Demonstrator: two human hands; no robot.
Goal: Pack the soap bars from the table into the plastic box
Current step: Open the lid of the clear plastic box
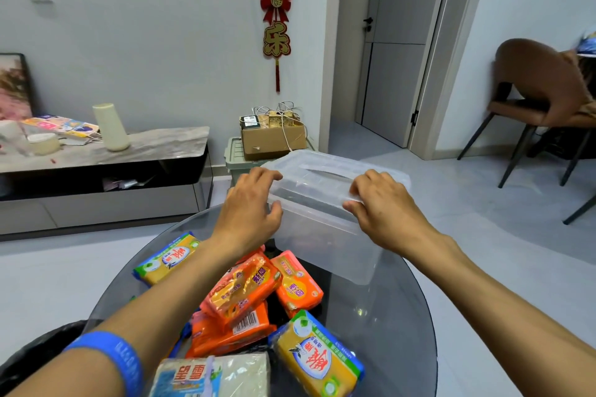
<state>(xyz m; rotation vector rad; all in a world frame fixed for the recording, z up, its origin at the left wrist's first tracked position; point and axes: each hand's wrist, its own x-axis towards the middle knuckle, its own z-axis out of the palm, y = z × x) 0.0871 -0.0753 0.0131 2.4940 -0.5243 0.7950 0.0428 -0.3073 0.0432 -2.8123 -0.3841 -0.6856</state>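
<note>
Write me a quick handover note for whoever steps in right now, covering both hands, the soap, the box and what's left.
Left hand and right hand: each grips an end of the lid on the clear plastic box, which stands on the round dark glass table.
Wrapped soap bars, orange, yellow and white, lie piled on the table nearer the person.
Done: nothing packed; the box looks empty.
Left: take the lid off, load every bar.

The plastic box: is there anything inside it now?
The plastic box looks empty through its clear walls; no soap bars show inside. Both hands hold its lid, and the left hand covers one near corner.
</note>
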